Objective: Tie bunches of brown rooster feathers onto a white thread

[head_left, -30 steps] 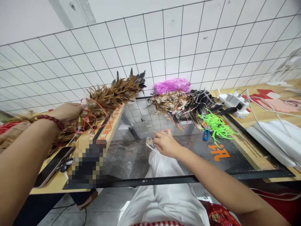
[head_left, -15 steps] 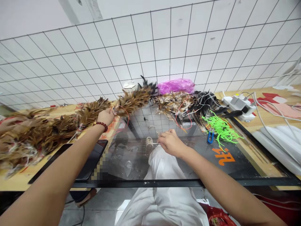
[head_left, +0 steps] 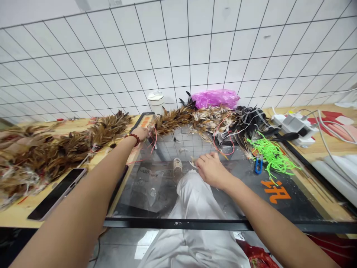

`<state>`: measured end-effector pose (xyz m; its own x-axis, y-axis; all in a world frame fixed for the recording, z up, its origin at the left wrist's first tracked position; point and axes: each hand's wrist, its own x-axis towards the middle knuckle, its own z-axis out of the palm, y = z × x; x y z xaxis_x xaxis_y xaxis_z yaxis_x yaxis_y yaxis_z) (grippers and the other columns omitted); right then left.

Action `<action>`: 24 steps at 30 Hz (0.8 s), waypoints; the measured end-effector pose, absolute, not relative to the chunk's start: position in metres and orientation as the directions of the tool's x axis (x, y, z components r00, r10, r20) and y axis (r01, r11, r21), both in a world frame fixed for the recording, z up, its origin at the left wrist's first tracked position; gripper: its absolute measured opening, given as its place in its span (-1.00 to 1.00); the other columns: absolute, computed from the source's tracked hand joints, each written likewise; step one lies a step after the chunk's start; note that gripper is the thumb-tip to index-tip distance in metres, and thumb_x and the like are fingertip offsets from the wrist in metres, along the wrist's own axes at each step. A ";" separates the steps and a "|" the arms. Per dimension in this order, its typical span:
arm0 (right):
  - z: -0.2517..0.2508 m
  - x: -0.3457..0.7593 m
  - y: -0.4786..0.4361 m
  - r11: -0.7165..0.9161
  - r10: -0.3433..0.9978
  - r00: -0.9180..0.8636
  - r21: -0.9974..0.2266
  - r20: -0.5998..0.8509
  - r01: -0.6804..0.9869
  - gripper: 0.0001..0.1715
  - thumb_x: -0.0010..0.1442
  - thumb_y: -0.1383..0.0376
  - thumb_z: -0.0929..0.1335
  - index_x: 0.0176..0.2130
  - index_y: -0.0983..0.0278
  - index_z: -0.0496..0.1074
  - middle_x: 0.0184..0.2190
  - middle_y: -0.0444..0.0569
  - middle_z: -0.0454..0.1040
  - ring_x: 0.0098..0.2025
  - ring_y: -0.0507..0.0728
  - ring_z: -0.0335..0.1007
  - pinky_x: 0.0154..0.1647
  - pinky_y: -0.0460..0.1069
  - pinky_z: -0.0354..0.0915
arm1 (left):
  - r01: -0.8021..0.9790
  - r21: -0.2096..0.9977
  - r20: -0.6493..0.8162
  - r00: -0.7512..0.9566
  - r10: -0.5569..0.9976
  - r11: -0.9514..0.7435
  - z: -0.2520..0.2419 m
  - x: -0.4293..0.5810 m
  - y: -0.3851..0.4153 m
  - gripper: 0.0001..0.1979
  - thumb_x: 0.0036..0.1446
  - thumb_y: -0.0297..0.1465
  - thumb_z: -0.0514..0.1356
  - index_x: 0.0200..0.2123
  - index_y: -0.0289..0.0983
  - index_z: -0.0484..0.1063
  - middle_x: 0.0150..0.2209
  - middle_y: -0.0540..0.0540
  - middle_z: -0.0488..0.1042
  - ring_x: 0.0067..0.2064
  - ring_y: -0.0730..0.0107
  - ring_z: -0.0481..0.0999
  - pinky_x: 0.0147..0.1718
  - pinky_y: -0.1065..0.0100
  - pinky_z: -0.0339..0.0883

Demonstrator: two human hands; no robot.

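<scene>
My left hand (head_left: 141,133), with a red bead bracelet at the wrist, is closed at the near end of a brown feather garland (head_left: 175,119). Red string (head_left: 154,139) hangs beside its fingertips. Over the glass tabletop (head_left: 164,186), my right hand (head_left: 210,169) has its fingers curled together. A small pale feather-like piece (head_left: 192,162) shows by its fingertips; whether it is gripped is unclear. Behind this hand lies a pile of loose brown and white feathers (head_left: 210,119), with black feathers (head_left: 251,119) to its right.
Bright green strings (head_left: 275,154) and blue thread snips (head_left: 258,165) lie on the right. A pink plastic bag (head_left: 216,98) and white lidded cup (head_left: 156,101) stand by the tiled wall. On the left are more feather garlands (head_left: 64,149), another person's hand and a phone (head_left: 55,193).
My left hand has moved a little right, taking the garland's end along and lowering it beside the cup. My right hand stays nearly in place, while the whole view has shifted slightly.
</scene>
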<state>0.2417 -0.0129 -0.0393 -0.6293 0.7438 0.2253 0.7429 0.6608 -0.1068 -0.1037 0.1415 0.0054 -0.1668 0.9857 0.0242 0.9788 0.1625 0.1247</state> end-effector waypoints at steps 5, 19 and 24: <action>-0.041 0.241 -0.012 0.640 0.764 -0.604 -0.139 0.227 0.756 -0.82 0.20 0.36 0.20 -0.28 0.31 0.38 -0.32 0.06 0.42 -0.25 0.15 0.23 -0.12 0.09 -0.08 | 0.987 -0.045 -0.136 -0.160 0.978 0.156 0.055 -0.108 0.134 -0.59 -0.09 -0.18 0.22 -0.19 -0.30 0.52 -0.29 -0.26 0.55 -0.18 0.11 0.50 -0.22 0.31 0.30; -0.046 0.246 0.018 0.319 0.946 -0.123 -0.927 0.299 0.197 -0.79 0.11 0.16 0.24 -0.42 0.26 0.26 -0.51 -0.15 0.25 -0.43 0.03 0.14 -0.35 -0.06 0.10 | 0.265 0.964 -0.017 -0.048 0.999 0.030 0.003 0.062 0.021 -0.89 0.00 -0.38 0.22 -0.41 -0.32 0.47 -0.43 -0.20 0.49 -0.52 0.37 0.43 -0.52 0.30 0.33; -0.038 0.251 0.021 0.196 0.980 -0.041 -0.980 0.197 -0.028 -0.71 0.02 0.09 0.34 -0.40 0.26 0.30 -0.54 -0.19 0.18 -0.48 -0.01 0.03 -0.42 -0.09 0.05 | -0.130 0.984 -0.104 0.149 0.983 0.124 -0.031 0.089 0.023 -0.76 -0.14 -0.37 0.34 -0.33 -0.31 0.48 -0.31 -0.18 0.49 -0.52 0.49 0.43 -0.58 0.41 0.33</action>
